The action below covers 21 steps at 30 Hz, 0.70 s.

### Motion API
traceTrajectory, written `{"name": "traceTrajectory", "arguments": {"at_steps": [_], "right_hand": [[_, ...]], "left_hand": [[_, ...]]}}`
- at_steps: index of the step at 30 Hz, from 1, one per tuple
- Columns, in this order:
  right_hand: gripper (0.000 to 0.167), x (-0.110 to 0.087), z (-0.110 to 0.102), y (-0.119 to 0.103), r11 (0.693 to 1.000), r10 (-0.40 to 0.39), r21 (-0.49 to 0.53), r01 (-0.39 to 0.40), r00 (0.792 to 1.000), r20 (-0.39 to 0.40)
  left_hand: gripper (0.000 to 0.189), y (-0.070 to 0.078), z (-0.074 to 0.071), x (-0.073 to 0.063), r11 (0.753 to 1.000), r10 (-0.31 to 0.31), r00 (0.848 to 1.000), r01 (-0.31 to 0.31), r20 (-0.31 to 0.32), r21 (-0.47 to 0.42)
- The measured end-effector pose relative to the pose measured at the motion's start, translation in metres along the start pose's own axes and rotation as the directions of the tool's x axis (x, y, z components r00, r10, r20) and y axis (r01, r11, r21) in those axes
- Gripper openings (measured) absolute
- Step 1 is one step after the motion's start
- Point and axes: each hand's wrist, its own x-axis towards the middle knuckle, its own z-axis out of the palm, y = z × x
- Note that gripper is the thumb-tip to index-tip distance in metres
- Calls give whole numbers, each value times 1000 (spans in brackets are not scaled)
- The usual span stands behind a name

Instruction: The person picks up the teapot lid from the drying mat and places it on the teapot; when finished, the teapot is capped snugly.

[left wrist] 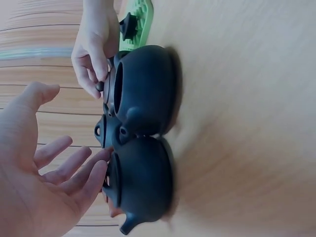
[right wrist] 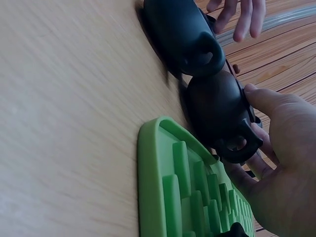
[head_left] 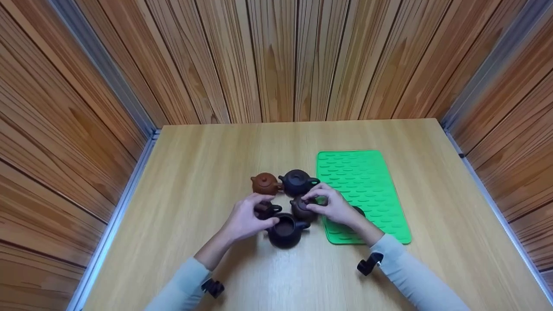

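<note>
My right hand (head_left: 330, 204) pinches the lid of a small brown teapot (head_left: 301, 211), which stands at the mat's left edge. In the left wrist view, its fingertips are at the lid's knob (left wrist: 100, 86). My left hand (head_left: 248, 219) has its fingers spread above a dark teapot (left wrist: 144, 178), fingertips right at that pot's lid. A black teapot without its lid (head_left: 285, 236) stands just in front, its mouth facing up. Behind are a reddish-brown teapot (head_left: 264, 185) and another black teapot (head_left: 296, 183), both lidded.
A green ridged mat (head_left: 358, 172) lies to the right of the teapots. On it rests a loose black lid (left wrist: 128, 25), partly hidden by my right wrist in the head view. Wood-panelled walls (head_left: 276, 60) enclose the wooden table (head_left: 194, 172).
</note>
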Motion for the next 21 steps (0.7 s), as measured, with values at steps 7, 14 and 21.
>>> {"name": "traceTrajectory", "arguments": {"at_steps": [7, 14, 21], "right_hand": [[23, 2, -1, -1, 1000, 15, -14, -15, 1000, 13], [23, 1, -2, -1, 1000, 20, -10, -19, 1000, 19], [23, 2, -1, 1, 1000, 13, -4, -13, 1000, 13]], "left_hand": [[60, -10, -7, -19, 998, -35, 999, 34, -17, -57], [59, -24, -3, -40, 995, -44, 999, 44, -6, -93], [68, -35, 7, -55, 989, -96, 994, 102, 61, -105]]}}
